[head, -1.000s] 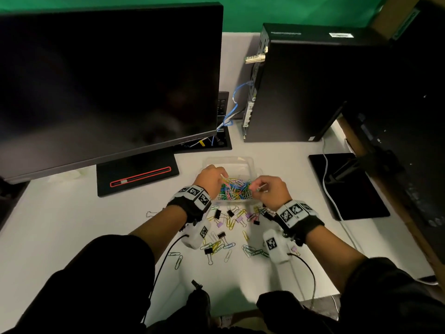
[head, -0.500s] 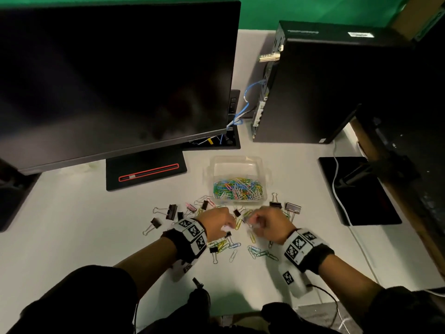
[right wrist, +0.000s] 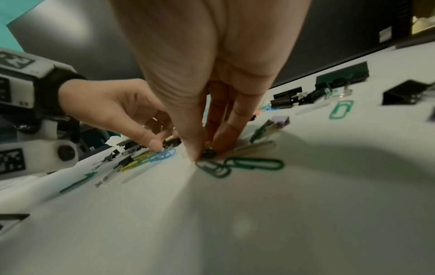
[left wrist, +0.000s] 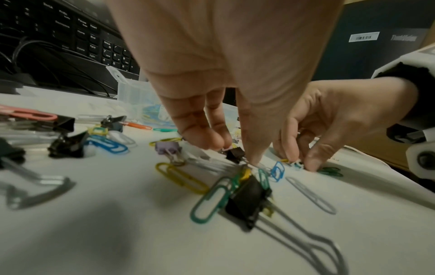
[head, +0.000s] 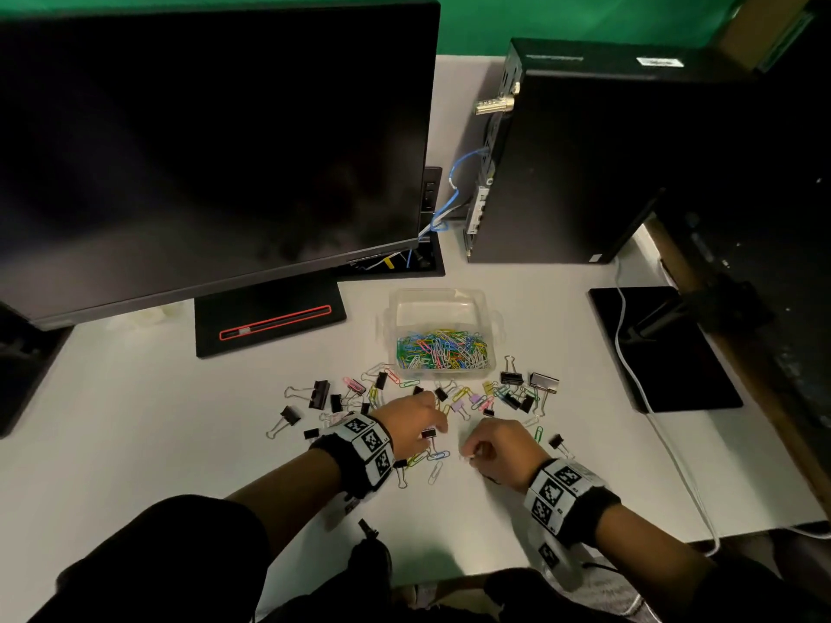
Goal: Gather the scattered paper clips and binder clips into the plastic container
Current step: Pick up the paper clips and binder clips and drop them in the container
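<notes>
Beyond both hands sits the plastic container [head: 443, 308] of paper clips, as the left hand [head: 411, 424] pinches a small black binder clip [left wrist: 235, 154] and the right hand [head: 503, 447] pinches a green paper clip [right wrist: 212, 166] on the white desk [head: 135, 442].

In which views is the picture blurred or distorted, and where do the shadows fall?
Head view: sharp, wide-angle bending at the monitor edges. Left wrist view: near black binder clip soft, dark shadow on the table. Right wrist view: green paper clips blurred, hand shadow across the table at right.

Dim overhead light; soft shadows on white desk [head: 135, 442]; wrist views motion-blurred, edges bowed by wide lens.
</notes>
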A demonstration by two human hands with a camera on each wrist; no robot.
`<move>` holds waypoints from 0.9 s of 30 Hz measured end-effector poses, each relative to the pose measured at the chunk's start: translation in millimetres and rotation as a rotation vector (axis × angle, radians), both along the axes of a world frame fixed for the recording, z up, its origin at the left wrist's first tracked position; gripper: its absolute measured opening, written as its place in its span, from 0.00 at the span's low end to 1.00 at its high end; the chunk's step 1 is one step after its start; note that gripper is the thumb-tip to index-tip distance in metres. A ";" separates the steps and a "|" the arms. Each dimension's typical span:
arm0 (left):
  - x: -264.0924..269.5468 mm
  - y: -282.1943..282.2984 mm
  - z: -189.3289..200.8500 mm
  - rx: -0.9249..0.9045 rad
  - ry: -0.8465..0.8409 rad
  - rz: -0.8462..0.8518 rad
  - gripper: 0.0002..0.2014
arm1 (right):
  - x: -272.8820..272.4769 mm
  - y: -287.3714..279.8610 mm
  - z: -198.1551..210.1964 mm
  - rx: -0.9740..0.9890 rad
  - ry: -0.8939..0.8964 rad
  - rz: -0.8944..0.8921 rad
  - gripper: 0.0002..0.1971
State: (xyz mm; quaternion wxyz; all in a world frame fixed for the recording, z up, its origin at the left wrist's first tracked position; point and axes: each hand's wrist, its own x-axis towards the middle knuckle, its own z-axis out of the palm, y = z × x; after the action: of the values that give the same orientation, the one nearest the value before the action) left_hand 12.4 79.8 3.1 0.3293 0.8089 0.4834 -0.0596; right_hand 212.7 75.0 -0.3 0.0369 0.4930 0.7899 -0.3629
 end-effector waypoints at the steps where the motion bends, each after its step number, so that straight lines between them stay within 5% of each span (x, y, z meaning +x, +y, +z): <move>1: 0.9 0.0 -0.2 0.003 0.005 -0.006 0.15 | -0.4 0.6 2.1 0.005 -0.013 0.010 0.10; 10: -3.6 2.7 4.2 0.052 -0.054 0.108 0.05 | -5.7 0.8 4.6 -0.016 -0.115 0.035 0.10; 19: -48.3 -1.5 4.5 0.173 -0.026 0.344 0.10 | -11.1 2.7 12.0 0.051 -0.224 0.218 0.09; 27: -40.3 -27.7 4.3 0.125 0.005 0.198 0.14 | -12.6 8.7 12.5 -0.012 -0.265 0.230 0.08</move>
State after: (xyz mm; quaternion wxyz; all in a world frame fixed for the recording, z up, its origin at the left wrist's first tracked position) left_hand -28.0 52.1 7.4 0.2813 0.7761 0.5644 0.0017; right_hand 200.1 83.6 12.2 0.1846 0.4428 0.8271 -0.2929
